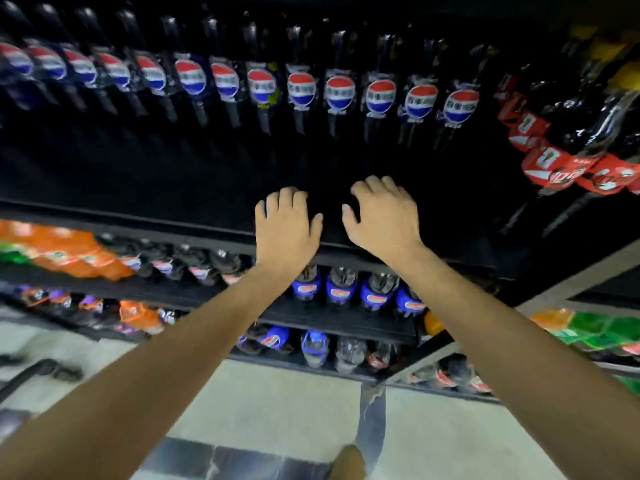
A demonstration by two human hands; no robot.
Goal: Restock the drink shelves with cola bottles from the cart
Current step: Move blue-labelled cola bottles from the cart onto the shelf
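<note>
Two hands reach out side by side over the front edge of the top shelf [138, 220], near its middle. The left hand [285, 226] lies palm down with its fingers spread and nearly straight; the right hand [382, 220] is close beside it, apart from it, with fingers a little more bent and thumb out. No bottle shows in either grasp, though the fingertips point into deep shadow, so I cannot tell whether they touch anything there.

The cola bottles [301, 88] stand in one long row along the back of this shelf, labels facing out, and the strip between that row and the front edge looks dark and unfilled. Red bottles [554, 168] crowd the right end. Lower bottles [341, 289] with blue labels sit on the shelves beneath the wrists.

My reading is that the placing step is in hand or just finished, with both hands at the gap in front of the row. The cart is not clearly in view; a dark bar [34, 372] at the lower left, above the floor [277, 403], may belong to it. Next would likely be a turn back for more bottles, gripping each by the body, then setting them upright in front of the row without knocking it.
</note>
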